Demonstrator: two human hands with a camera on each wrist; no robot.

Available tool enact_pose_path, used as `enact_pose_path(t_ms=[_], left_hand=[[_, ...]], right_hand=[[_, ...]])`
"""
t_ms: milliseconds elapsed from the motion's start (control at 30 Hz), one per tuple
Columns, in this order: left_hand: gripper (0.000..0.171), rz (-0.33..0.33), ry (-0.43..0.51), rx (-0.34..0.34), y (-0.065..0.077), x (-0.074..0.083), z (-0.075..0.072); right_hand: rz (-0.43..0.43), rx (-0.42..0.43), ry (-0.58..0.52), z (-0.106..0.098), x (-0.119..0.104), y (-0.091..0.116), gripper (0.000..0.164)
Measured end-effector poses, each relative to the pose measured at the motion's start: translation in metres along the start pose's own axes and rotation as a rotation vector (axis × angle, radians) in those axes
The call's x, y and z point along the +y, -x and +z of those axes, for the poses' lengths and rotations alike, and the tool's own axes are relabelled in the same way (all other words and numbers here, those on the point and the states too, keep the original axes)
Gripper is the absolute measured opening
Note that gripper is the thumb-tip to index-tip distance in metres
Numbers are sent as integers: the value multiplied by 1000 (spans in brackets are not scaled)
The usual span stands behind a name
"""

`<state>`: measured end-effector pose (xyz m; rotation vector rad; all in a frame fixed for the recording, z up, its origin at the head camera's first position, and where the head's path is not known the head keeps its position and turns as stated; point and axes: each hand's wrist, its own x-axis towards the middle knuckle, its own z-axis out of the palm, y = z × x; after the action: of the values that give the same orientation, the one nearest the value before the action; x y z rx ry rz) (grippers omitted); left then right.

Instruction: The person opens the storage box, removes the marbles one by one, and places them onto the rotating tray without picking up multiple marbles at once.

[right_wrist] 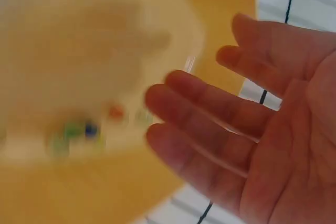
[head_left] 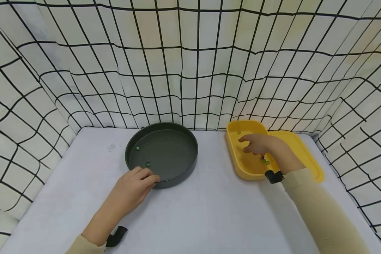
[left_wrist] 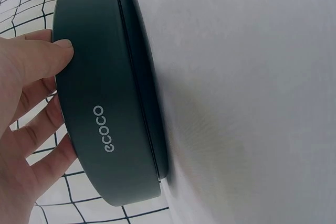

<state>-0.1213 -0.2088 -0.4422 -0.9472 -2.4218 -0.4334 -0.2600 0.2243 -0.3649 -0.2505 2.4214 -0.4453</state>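
A round dark green tray (head_left: 173, 151) with a low wall stands on the table, two small green marbles (head_left: 147, 164) lying inside it. My left hand (head_left: 134, 187) grips its near rim. In the left wrist view the thumb lies on the outer wall of the tray (left_wrist: 100, 77) and the fingers reach over the rim. Over a yellow rectangular box (head_left: 233, 155) my right hand (head_left: 258, 144) hovers, palm down, fingers loosely spread and nothing held. Several small marbles (right_wrist: 90, 129), green, blue and orange, lie blurred in the box below the right fingertips.
A flat yellow lid (head_left: 308, 158) lies to the right of the box, partly behind the right forearm. White walls with a black grid (head_left: 190, 63) enclose the table at the back and sides. White tabletop (head_left: 206, 208) spreads between the tray and the box.
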Motion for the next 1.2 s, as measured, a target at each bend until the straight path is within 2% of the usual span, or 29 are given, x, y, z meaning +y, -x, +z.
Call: enact_pose_path(t_ms=[133,267,433,633,800,933,1000,1100,1200], left_hand=[[35,-7,-5,-7,3,1,0],[35,-1,0,-3,4,3,2],[35,11,17,7,1,5,5],[36,17,15,7,0,6,7],[36,14,10,5,1,4,5],[34,12,8,-4,0,3,3],[34,15,7,-2,0,2,3],[34,14,7,4,0,1,1],[34,11,11,9,0,-1,0]], right_hand=[[-19,32,73,-22,14,-11,51],[-45,41,109,-28,23,-26,48],[-8,10,140,-24,24,-39,49],[37,16,196,-17,19,-42,46],[-24,83,297,-15,16,-44,35],[-71,110,370,-12,13,-49,15],[-60,108,343,-9,10,-50,8],[-27,113,270,-2,5,-50,7],[-49,105,313,3,0,-50,8]])
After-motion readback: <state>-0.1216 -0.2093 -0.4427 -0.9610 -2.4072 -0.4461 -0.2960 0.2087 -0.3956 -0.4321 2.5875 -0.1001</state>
